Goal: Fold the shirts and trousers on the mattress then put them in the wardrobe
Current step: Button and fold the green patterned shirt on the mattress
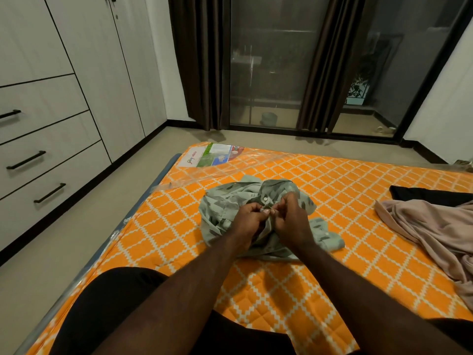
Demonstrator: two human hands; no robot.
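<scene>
Sitting on the orange quilted mattress (332, 180) with dark-clad legs at its near edge, the person is working both hands together just ahead of the knees. The left hand (252, 219) and the right hand (291, 221) are each curling their fingers and pinching the front edge of the green patterned shirt (230, 201), their fingertips almost touching close to a white button (265, 198). To me it is looking like buttoning or straightening the front edge, the preparation before folding proper, so I am judging the task to be in its early part. The next move is probably calling for laying the shirt flat and smoothing it, since it is lying crumpled under and around both hands. Further off to the right, a pinkish garment (435, 234) is sprawling unfolded, with a black garment (422, 194) lying just beyond it. Along the left wall the wardrobe (84, 60) is standing with its doors closed, well apart from the hands.
</scene>
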